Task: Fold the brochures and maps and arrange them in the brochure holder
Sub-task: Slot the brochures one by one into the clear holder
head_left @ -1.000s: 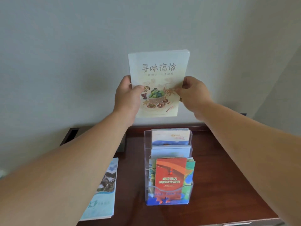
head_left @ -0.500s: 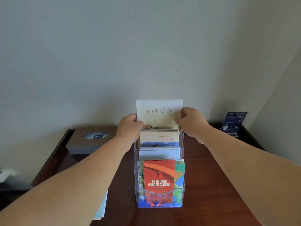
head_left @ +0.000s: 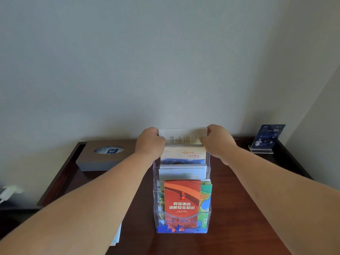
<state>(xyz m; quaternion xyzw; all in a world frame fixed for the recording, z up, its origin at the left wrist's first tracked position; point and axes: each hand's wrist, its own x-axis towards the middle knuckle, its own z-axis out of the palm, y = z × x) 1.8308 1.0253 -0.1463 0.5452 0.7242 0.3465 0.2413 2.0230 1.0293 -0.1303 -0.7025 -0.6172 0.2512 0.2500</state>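
The left hand [head_left: 150, 142] and right hand [head_left: 218, 142] each grip a top corner of the cream brochure [head_left: 183, 139], which stands in the rear tier of the clear holder [head_left: 208, 168] (a red leaflet [head_left: 182, 197] fills the front) on the dark table [head_left: 239, 208].

The cream brochure [head_left: 182, 139] pinched between the fingers [head_left: 205, 140] of both hands reads "寻味宿豫". Nearer the person than the fingers, the orange brochure [head_left: 182, 199] reads "宾馆酒店 消防安全知识". Well to the right of the fingers, a blue card [head_left: 267, 138] shows "99"; its smaller print is illegible.
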